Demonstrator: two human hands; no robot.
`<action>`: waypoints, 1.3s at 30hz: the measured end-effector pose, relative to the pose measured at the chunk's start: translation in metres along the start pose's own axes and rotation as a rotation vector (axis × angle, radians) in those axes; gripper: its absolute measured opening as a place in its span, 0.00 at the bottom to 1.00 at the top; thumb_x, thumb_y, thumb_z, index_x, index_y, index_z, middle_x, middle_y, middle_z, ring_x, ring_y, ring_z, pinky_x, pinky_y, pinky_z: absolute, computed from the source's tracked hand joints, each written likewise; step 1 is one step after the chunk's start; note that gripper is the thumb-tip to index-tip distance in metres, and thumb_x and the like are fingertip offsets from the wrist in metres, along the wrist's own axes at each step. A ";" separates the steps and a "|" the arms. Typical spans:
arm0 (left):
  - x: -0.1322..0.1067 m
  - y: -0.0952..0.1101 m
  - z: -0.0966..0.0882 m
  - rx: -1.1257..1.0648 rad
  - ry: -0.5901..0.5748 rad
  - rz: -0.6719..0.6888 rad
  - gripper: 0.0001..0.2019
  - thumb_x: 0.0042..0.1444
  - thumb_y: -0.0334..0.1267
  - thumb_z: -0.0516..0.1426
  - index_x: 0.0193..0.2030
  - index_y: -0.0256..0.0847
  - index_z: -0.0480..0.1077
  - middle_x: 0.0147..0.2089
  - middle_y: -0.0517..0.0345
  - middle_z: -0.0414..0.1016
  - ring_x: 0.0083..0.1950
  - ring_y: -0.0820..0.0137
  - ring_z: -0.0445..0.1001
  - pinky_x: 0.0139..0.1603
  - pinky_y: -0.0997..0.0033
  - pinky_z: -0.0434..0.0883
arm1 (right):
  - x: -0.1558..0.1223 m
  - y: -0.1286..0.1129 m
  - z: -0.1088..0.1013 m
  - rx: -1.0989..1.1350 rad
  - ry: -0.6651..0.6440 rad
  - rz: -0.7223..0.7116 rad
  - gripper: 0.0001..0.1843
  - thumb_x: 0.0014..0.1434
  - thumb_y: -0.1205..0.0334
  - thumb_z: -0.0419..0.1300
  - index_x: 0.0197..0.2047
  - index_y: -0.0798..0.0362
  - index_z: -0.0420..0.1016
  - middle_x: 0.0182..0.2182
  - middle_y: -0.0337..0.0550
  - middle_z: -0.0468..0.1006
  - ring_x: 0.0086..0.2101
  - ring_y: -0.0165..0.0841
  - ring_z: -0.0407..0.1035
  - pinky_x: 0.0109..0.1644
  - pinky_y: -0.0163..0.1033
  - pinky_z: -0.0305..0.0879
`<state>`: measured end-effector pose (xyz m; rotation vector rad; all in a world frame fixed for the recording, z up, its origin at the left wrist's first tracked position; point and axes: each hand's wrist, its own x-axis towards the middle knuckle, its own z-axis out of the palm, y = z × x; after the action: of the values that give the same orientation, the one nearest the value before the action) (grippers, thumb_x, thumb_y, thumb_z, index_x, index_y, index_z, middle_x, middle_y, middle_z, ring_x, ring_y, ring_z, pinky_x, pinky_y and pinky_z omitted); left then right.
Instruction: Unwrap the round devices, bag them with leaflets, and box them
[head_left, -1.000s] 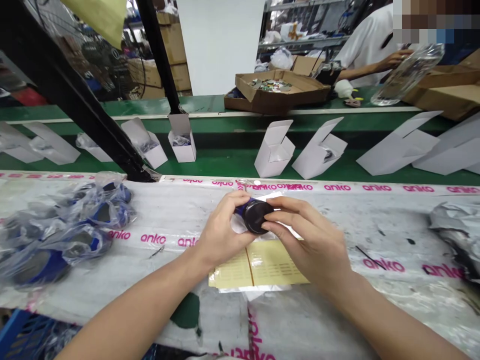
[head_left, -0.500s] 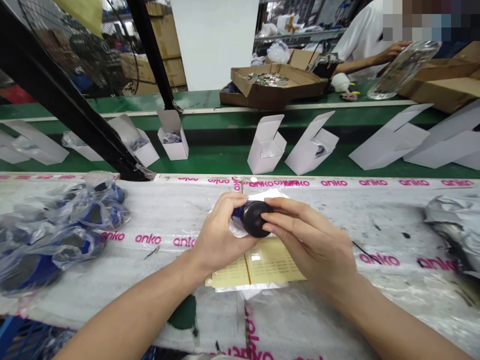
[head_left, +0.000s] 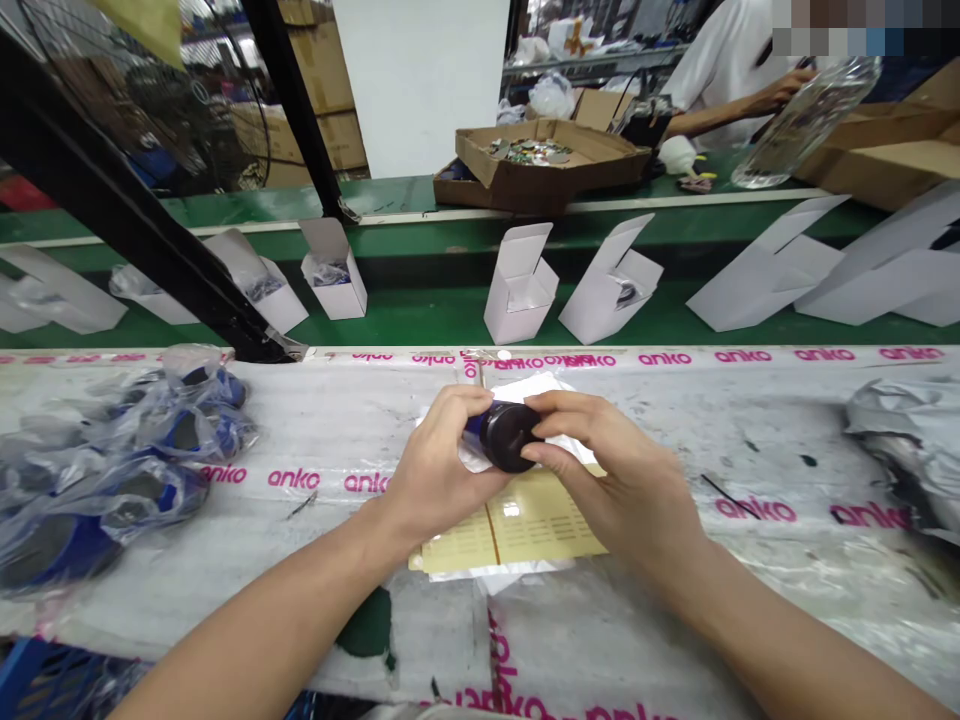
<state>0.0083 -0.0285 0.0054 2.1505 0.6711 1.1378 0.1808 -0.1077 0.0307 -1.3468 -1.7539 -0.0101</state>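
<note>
My left hand and my right hand together grip a small round black and blue object just above the work surface. Fingers of both hands are curled round it, the black round face turned toward me. Under the hands lies a yellow sheet with printed rows, in a clear sleeve, and a bit of white paper shows behind the object.
Several clear bags with blue and black items lie at the left. A grey plastic bag is at the right. Open white cartons stand on the green conveyor. A person in white works beyond, near a brown box.
Both hands keep hold of the round object; my fingers have shifted slightly on it. The view has tilted a little, so everything sits slightly lower and to the left.
</note>
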 end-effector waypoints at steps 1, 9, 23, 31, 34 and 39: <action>0.000 -0.001 0.000 -0.002 -0.002 -0.013 0.26 0.51 0.39 0.70 0.54 0.45 0.65 0.52 0.52 0.73 0.55 0.61 0.75 0.53 0.57 0.77 | -0.001 0.001 0.000 -0.008 -0.005 0.001 0.06 0.67 0.70 0.60 0.44 0.49 0.75 0.45 0.46 0.80 0.46 0.39 0.78 0.48 0.44 0.80; -0.003 0.000 0.002 0.009 0.007 -0.071 0.28 0.50 0.36 0.70 0.55 0.45 0.64 0.54 0.52 0.73 0.54 0.61 0.76 0.51 0.57 0.78 | -0.006 0.002 -0.001 0.032 0.005 -0.069 0.12 0.66 0.73 0.60 0.47 0.48 0.80 0.51 0.47 0.79 0.48 0.38 0.78 0.50 0.44 0.81; -0.003 -0.002 0.003 0.074 0.024 0.065 0.27 0.51 0.31 0.69 0.54 0.41 0.64 0.54 0.48 0.72 0.57 0.61 0.75 0.54 0.58 0.78 | -0.003 0.005 0.001 -0.012 0.018 -0.052 0.07 0.66 0.71 0.60 0.41 0.50 0.78 0.46 0.46 0.80 0.45 0.37 0.78 0.47 0.42 0.80; -0.004 -0.002 0.003 0.066 0.008 0.011 0.27 0.51 0.33 0.69 0.55 0.44 0.65 0.54 0.50 0.72 0.56 0.61 0.75 0.52 0.58 0.79 | -0.002 0.006 0.003 0.001 0.011 -0.040 0.06 0.66 0.70 0.61 0.44 0.51 0.76 0.45 0.48 0.80 0.45 0.39 0.78 0.48 0.46 0.80; -0.004 -0.002 0.003 0.066 0.011 0.000 0.27 0.50 0.33 0.70 0.54 0.44 0.64 0.54 0.50 0.72 0.56 0.61 0.75 0.52 0.58 0.79 | -0.003 0.005 0.004 0.005 0.029 -0.043 0.07 0.66 0.71 0.61 0.43 0.50 0.77 0.46 0.48 0.79 0.45 0.38 0.78 0.48 0.45 0.80; -0.004 -0.002 0.003 0.095 0.012 0.039 0.27 0.50 0.31 0.70 0.54 0.42 0.64 0.54 0.48 0.72 0.57 0.60 0.76 0.54 0.56 0.79 | -0.003 0.004 0.004 0.084 0.020 0.027 0.07 0.65 0.71 0.61 0.40 0.49 0.77 0.45 0.46 0.78 0.45 0.39 0.77 0.48 0.46 0.80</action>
<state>0.0085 -0.0303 0.0010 2.2471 0.7046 1.1615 0.1818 -0.1067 0.0245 -1.3051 -1.7010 0.0638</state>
